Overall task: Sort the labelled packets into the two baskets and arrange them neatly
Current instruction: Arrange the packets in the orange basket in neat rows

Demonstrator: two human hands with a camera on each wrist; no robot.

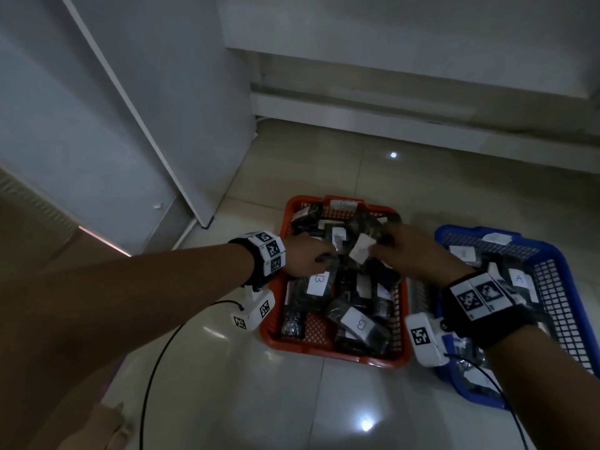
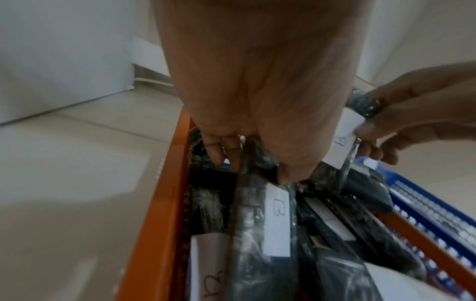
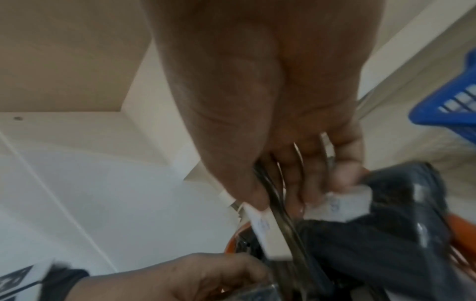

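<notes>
An orange basket (image 1: 324,349) on the tiled floor holds several dark plastic packets with white labels marked B (image 1: 358,323). To its right, a blue basket (image 1: 558,306) holds packets marked A (image 1: 518,279). My left hand (image 1: 319,256) is over the orange basket and pinches the top of a dark B packet (image 2: 276,220) that stands among the others. My right hand (image 1: 378,251) pinches another dark packet by its white label (image 1: 360,250), lifted just above the pile; its letter is unclear. In the right wrist view the thumb (image 3: 255,195) presses on that label (image 3: 268,234).
A white cabinet panel (image 1: 130,125) stands at the left, with a wall base (image 1: 422,108) behind the baskets. A black cable (image 1: 156,368) trails over the glossy floor in front of the orange basket. A brown cardboard edge (image 1: 107,423) lies at the near left.
</notes>
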